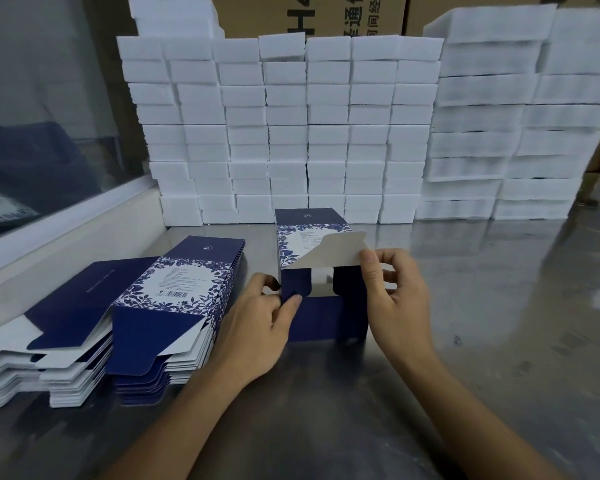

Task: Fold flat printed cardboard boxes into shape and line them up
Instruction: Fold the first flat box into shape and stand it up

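Observation:
A navy box with a blue floral print (309, 226) lies opened into shape on the steel table (482, 306), its near end toward me with the flaps spread. My left hand (260, 327) pinches the left side flap (293, 285) between thumb and fingers. My right hand (392, 299) pinches the corner of the raised white-backed top flap (336, 251). A navy bottom flap (326, 317) lies flat on the table between my hands. Two stacks of flat printed boxes sit at the left, one (174, 299) beside my left hand and another (49, 334) further left.
A wall of stacked white foam blocks (291, 133) fills the back of the table, with taller foam stacks (516, 116) at the right. Brown cartons (309, 15) stand behind. A white ledge and a window (49, 133) run along the left side.

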